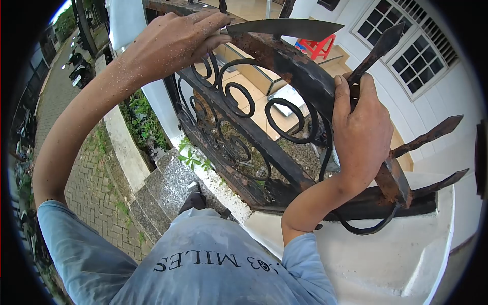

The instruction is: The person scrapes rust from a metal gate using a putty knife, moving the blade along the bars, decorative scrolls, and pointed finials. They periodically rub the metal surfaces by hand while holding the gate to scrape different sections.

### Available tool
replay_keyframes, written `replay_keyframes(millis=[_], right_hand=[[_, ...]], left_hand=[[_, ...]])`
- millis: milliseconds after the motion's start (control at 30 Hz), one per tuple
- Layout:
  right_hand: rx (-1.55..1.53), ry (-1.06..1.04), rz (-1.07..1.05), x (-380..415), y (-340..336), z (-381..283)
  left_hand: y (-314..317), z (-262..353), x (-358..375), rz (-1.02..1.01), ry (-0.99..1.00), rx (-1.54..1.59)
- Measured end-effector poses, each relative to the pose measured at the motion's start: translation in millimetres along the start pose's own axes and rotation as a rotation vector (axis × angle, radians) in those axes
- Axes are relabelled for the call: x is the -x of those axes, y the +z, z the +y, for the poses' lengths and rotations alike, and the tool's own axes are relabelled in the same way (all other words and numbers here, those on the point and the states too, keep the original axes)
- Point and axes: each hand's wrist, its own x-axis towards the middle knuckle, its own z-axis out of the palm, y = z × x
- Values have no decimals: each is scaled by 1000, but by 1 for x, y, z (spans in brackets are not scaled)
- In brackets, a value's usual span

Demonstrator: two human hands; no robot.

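My left hand (175,43) is closed round the handle end of a long tool with a flat grey blade (290,28), which looks like a knife or scraper. The blade points right and lies over the top rail of a black iron fence (305,71) with rust patches. My right hand (362,129) grips the fence further right, its fingers wrapped round the rail beside the base of a spear-shaped spike (378,48). Scroll-shaped ironwork (239,101) hangs below the rail. Pale dust speckles my left hand and forearm.
A white wall (376,254) supports the fence at the lower right. Two more spikes (429,136) jut out to the right. Behind the fence are a red stool (319,47) and a tiled floor. Steps (152,195), plants (145,119) and a paved lane (94,188) lie left.
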Motion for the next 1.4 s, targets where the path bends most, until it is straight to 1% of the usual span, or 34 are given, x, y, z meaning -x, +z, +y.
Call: replay_keyframes(millis=[67, 100, 200, 233, 333, 367, 467, 533, 600, 633, 733, 767, 867, 900, 1000, 1033, 1133, 1167, 1267, 1300, 1400], right_hand=[[-3, 0, 4, -2, 0, 0], [-8, 7, -2, -2, 0, 0], [-14, 8, 16, -1, 0, -1], [-18, 8, 27, -1, 1, -1], [1, -8, 37, 0, 2, 0], [0, -8, 39, -1, 1, 0], [-2, 8, 31, -1, 2, -1], [12, 24, 8, -1, 1, -1], [-13, 23, 36, -2, 2, -2], [-26, 27, 44, -1, 2, -2], [40, 17, 10, -2, 1, 0], [36, 20, 16, -3, 1, -1], [25, 28, 16, -1, 1, -3], [28, 24, 9, 0, 0, -2], [-13, 7, 41, -2, 1, -1], [-37, 6, 52, -1, 3, -1], [35, -11, 31, -1, 1, -1], [16, -10, 28, -2, 0, -1], [-17, -1, 31, -1, 2, -1], [-2, -11, 33, -1, 2, 0], [25, -38, 48, -2, 1, 1]], left_hand=[[-7, -17, -9, 84, 5, 13], [-12, -14, -8, -59, -131, -15], [-1, -13, -7, -22, 55, -15], [-9, -12, -14, -75, 8, 77], [0, -4, -10, -66, 23, 21], [1, -1, -7, -70, 91, 9], [4, -14, -11, -47, -30, 115], [5, -9, -10, -36, 34, 76], [7, -10, -11, -3, 83, 74], [4, -14, -12, -35, -41, 177], [5, -3, -10, -55, 88, 49], [-3, -3, -14, -106, 44, 59], [3, -18, -14, 46, 10, 81], [0, -14, -14, -21, 72, 48], [3, -22, -10, -53, 21, 84], [-2, -29, -14, 23, -51, 73], [3, -16, -9, -137, 78, 34], [6, -7, -6, -61, 70, 38], [0, -31, -12, -31, -110, 107], [-1, -27, -13, 4, -25, 56], [2, -15, -11, -68, 46, 30]])
